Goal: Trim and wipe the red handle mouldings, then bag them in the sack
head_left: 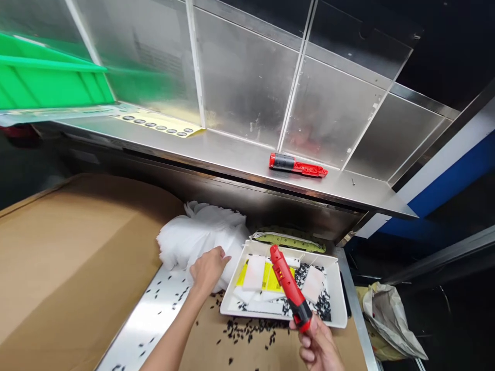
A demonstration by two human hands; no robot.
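Observation:
My right hand [319,342] grips the black lower end of a red and black stick-shaped tool housing [288,281], tilted up over a white tray [340,304]. My left hand [210,267] is at a heap of thin white sheets or bags [201,226], its fingers curled together. What sits between those fingertips is hidden. In the tray lie white blocks [254,273], yellow printed labels [273,278] and many small black pieces [324,301].
A similar red and black housing [297,165] and a small screw [352,181] lie on the steel shelf [232,149], with a yellow sticker sheet [162,122]. A green crate [50,82] stands left. Cardboard [88,257] covers the left side; a paper bag [390,319] stands right.

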